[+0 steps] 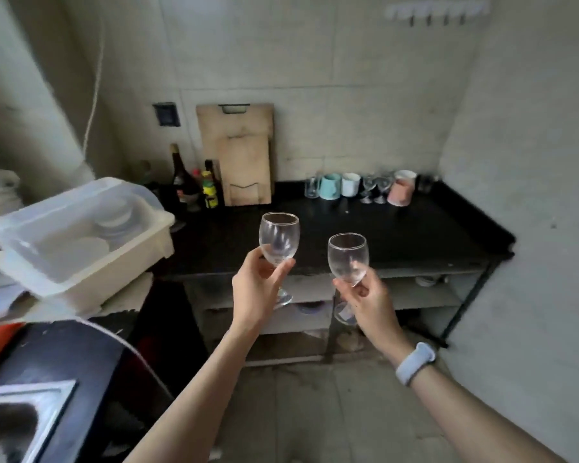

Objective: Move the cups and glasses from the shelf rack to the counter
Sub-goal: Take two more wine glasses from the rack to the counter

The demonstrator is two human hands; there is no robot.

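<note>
My left hand [256, 290] grips a clear wine glass [279, 238] by the base of its bowl, upright, in front of the black counter [398, 235]. A second clear wine glass [348, 257] is held the same way in my right hand [370, 304], slightly lower and to the right. Both glasses hang above the counter's front edge. At the counter's back stand a small clear glass [312, 188], a teal mug [330, 186], a pale blue mug [350, 184], two stemmed glasses [375, 188], a pink cup [401, 192] and a dark glass [425, 183]. Under the counter is the shelf rack [415, 295].
Two wooden cutting boards [244, 155] lean on the back wall, with several bottles [194, 182] to their left. A white plastic dish tub [81, 242] with plates sits at the left, a steel sink [10, 426] at the lower left. A wall closes the right side.
</note>
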